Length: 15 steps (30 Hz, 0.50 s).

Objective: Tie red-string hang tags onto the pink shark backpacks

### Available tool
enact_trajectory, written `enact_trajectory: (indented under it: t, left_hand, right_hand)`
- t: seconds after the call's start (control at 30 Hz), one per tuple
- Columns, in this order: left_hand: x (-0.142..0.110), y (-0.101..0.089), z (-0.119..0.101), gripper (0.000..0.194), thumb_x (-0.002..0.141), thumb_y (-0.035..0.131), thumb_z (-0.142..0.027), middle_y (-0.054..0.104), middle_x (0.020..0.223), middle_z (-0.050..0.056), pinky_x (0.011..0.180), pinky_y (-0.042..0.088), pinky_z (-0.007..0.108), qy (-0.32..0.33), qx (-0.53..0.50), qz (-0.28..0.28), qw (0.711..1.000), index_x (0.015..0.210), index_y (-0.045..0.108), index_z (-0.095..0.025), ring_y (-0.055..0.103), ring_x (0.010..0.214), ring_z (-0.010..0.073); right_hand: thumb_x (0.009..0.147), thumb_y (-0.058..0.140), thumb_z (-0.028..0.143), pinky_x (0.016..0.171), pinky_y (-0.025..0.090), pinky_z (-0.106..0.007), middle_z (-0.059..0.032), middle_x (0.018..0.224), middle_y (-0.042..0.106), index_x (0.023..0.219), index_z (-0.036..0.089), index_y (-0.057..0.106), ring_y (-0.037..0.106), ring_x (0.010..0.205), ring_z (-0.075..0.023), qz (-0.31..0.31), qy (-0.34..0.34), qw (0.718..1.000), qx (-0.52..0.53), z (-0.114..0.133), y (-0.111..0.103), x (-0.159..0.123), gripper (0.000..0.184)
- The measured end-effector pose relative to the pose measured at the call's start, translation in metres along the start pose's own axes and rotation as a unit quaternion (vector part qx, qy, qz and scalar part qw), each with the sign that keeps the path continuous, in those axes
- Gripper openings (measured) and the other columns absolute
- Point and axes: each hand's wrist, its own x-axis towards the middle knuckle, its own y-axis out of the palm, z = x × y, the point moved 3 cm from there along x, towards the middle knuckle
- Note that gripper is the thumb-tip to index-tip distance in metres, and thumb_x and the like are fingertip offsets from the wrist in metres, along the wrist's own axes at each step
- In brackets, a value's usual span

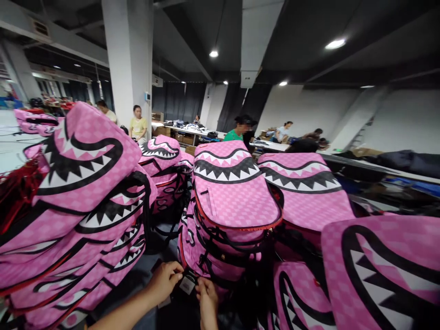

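My left hand (165, 280) reaches in low at the centre, thumb and fingers pinched together at the dark lower edge of a stack of pink backpacks. Opposite it, my right hand (207, 297) is closed, its fingertips at the same dark edge. What either pinches is too dark and small to make out. Between the two hands shows a small white label (186, 285). The top pink backpack (233, 192) of this stack lies flat, with a black-and-white shark-mouth print and a red-trimmed edge. Dark straps hang down its side.
Another tall stack of pink backpacks (85, 151) leans at the left. More backpacks (385, 270) crowd the right front, and one backpack (302, 183) lies behind them. A white pillar (127, 59) rises at the back. Co-workers sit near long tables, one in a green top (233, 134).
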Motion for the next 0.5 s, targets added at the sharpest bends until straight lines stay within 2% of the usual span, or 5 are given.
enact_trajectory:
  t: [0.13,0.23,0.33,0.43,0.5]
  left_hand:
    - [-0.038,-0.047,-0.042,0.019,0.084,0.052,-0.019,0.072,0.084,0.002,0.069,0.046,0.022,0.055,0.018,-0.070,0.996,0.091,0.070,-0.018,0.065,0.075,0.0131]
    - [-0.079,-0.100,-0.082,0.019,0.091,0.051,-0.021,0.072,0.085,0.002,0.069,0.049,0.021,0.169,0.070,-0.199,0.963,0.094,0.069,-0.020,0.066,0.075,0.0114]
    - [-0.126,-0.166,-0.119,0.017,0.090,0.054,-0.019,0.074,0.085,0.001,0.072,0.051,0.020,0.253,0.180,-0.408,0.859,0.093,0.070,-0.022,0.067,0.077,0.0110]
    - [-0.168,-0.244,-0.138,0.013,0.088,0.059,-0.020,0.074,0.085,0.001,0.070,0.050,0.021,0.216,0.262,-0.607,0.719,0.093,0.072,-0.021,0.066,0.075,0.0115]
    - [-0.185,-0.301,-0.138,0.018,0.089,0.058,-0.026,0.073,0.089,0.002,0.069,0.048,0.022,0.165,0.268,-0.685,0.658,0.098,0.072,-0.019,0.064,0.076,0.0118]
  right_hand:
    - [0.038,0.076,0.062,0.058,0.051,-0.030,-0.0052,0.077,0.070,0.077,0.016,0.068,0.065,0.067,-0.0205,0.030,0.030,0.999,0.013,-0.006,0.002,-0.002,0.061]
    - [0.034,0.079,0.062,0.057,0.051,-0.029,-0.0058,0.081,0.071,0.079,0.016,0.067,0.066,0.068,-0.0208,0.065,0.057,0.996,0.021,-0.008,0.014,-0.002,0.065]
    - [0.036,0.079,0.064,0.056,0.051,-0.029,-0.0062,0.082,0.072,0.081,0.016,0.067,0.067,0.066,-0.0202,0.115,0.054,0.992,0.016,-0.004,0.028,-0.005,0.067]
    - [0.038,0.078,0.065,0.054,0.051,-0.028,-0.0065,0.080,0.073,0.083,0.016,0.065,0.066,0.063,-0.0193,0.135,0.023,0.990,0.008,0.013,0.035,-0.010,0.068]
    - [0.040,0.077,0.065,0.054,0.052,-0.029,-0.0068,0.079,0.073,0.083,0.016,0.064,0.066,0.062,-0.0200,0.133,-0.008,0.991,-0.007,0.033,0.034,-0.014,0.067]
